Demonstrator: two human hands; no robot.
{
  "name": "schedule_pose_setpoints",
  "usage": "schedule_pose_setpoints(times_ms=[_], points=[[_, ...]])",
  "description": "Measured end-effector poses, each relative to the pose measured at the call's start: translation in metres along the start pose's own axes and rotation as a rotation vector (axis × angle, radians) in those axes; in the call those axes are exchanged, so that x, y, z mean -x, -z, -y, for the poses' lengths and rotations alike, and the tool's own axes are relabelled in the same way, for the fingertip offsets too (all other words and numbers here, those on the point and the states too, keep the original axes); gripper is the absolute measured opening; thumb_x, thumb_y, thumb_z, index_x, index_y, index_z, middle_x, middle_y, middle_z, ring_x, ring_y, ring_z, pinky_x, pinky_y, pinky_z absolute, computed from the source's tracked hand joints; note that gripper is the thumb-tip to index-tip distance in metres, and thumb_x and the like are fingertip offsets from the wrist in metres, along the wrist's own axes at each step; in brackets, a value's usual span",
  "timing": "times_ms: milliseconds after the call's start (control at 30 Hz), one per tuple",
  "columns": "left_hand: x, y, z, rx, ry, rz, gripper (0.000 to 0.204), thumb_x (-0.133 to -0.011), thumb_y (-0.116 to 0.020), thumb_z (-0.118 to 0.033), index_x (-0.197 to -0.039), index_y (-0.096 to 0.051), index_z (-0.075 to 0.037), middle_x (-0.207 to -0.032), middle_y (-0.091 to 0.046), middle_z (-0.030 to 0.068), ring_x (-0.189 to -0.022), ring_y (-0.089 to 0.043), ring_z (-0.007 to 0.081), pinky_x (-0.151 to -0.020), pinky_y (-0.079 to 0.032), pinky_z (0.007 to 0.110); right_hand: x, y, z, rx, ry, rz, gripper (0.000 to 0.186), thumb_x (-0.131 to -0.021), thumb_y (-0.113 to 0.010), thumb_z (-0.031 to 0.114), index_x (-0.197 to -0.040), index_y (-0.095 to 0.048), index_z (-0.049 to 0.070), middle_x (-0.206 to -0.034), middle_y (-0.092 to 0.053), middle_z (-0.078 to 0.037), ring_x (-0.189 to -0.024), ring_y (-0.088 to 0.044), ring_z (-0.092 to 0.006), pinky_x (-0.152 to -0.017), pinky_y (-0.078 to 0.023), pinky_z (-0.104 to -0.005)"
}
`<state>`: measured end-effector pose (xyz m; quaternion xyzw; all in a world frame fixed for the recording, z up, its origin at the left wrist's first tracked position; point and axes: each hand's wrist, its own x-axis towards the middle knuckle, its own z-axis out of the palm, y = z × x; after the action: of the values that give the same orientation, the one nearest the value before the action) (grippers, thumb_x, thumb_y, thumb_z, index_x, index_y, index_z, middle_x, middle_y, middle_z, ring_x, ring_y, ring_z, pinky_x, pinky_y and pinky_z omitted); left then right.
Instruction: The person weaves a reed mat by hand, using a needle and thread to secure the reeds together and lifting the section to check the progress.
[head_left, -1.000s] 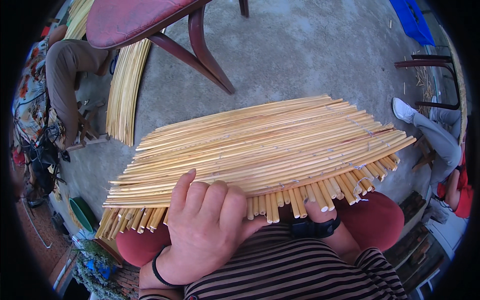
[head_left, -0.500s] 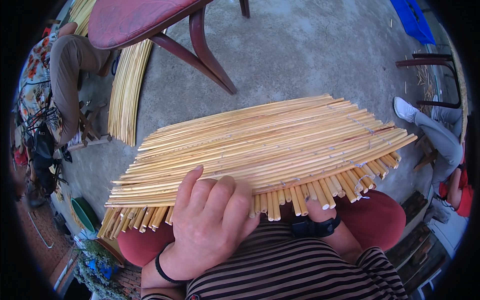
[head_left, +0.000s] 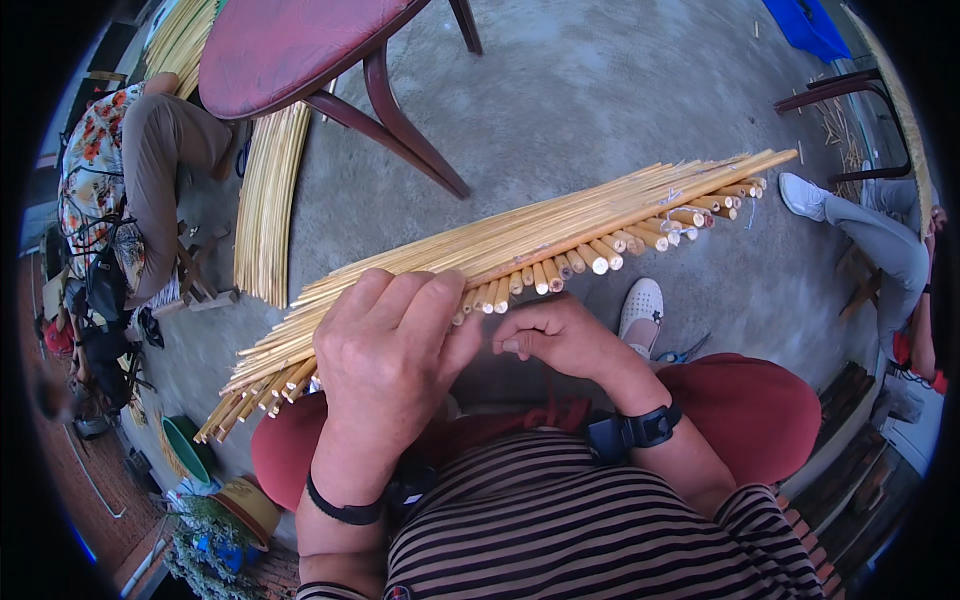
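A mat of straw-coloured reed stalks [head_left: 560, 225], tied with thin pale thread, slants up to the right in front of me. My left hand [head_left: 385, 345] grips its near edge left of the middle, fingers on top and thumb toward the underside. A row of cut stalk ends sticks out beneath that edge. Just under these ends is my right hand [head_left: 560, 345], its fingers curled and pressed together. Anything inside them is too small or hidden to name. Short pale thread ends [head_left: 672, 200] hang among the stalks at the right.
Ahead stands a red padded chair [head_left: 300, 50], with another reed mat [head_left: 270, 200] on the concrete floor beside it. Seated people are at left and right. Scissors [head_left: 685, 352] lie near my white shoe [head_left: 641, 315]. A green basin [head_left: 188, 448] and a potted plant [head_left: 205, 530] stand lower left.
The mat has been tilted up more steeply, showing less of its top face. My right hand, mostly hidden below the mat before, now shows beneath the stalk ends. My left hand keeps its grip.
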<state>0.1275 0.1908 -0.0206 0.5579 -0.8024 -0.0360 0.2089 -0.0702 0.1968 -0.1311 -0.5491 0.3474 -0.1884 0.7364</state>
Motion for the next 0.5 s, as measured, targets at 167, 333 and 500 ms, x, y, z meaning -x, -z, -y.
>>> schedule_pose_setpoints(times_ms=[167, 333, 500], points=[[-0.018, 0.003, 0.007, -0.034, 0.057, -0.027, 0.017, -0.069, -0.079, -0.014, -0.082, -0.069, -0.008, -0.067, -0.062, 0.0069, -0.062, -0.06, 0.0237, -0.057, -0.049, 0.036, 0.01, -0.005, -0.004, -0.354, 0.048, -0.025, 0.013, -0.094, -0.061, 0.009, -0.097, -0.07, 0.0, -0.077, -0.063, 0.0, -0.065, -0.055, -0.0058, -0.058, -0.043, -0.0202], [-0.027, 0.006, 0.016, 0.032, 0.06, -0.017, 0.016, -0.073, -0.076, -0.012, -0.086, -0.071, -0.004, -0.074, -0.067, 0.0113, -0.067, -0.065, 0.0274, -0.062, -0.051, 0.036, 0.019, -0.003, -0.014, -0.615, 0.177, -0.12, 0.015, -0.094, -0.062, 0.012, -0.1, -0.065, -0.001, -0.072, -0.058, -0.002, -0.059, -0.049, -0.0066, -0.056, -0.042, -0.0237], [-0.025, 0.003, 0.017, 0.053, 0.035, -0.023, 0.018, -0.075, -0.075, -0.014, -0.088, -0.071, -0.003, -0.077, -0.068, 0.013, -0.068, -0.067, 0.0282, -0.064, -0.052, 0.034, 0.019, -0.01, -0.022, -0.894, 0.185, -0.22, 0.011, -0.096, -0.06, 0.012, -0.101, -0.062, 0.001, -0.07, -0.053, -0.001, -0.056, -0.043, -0.0054, -0.056, -0.041, -0.0241]])
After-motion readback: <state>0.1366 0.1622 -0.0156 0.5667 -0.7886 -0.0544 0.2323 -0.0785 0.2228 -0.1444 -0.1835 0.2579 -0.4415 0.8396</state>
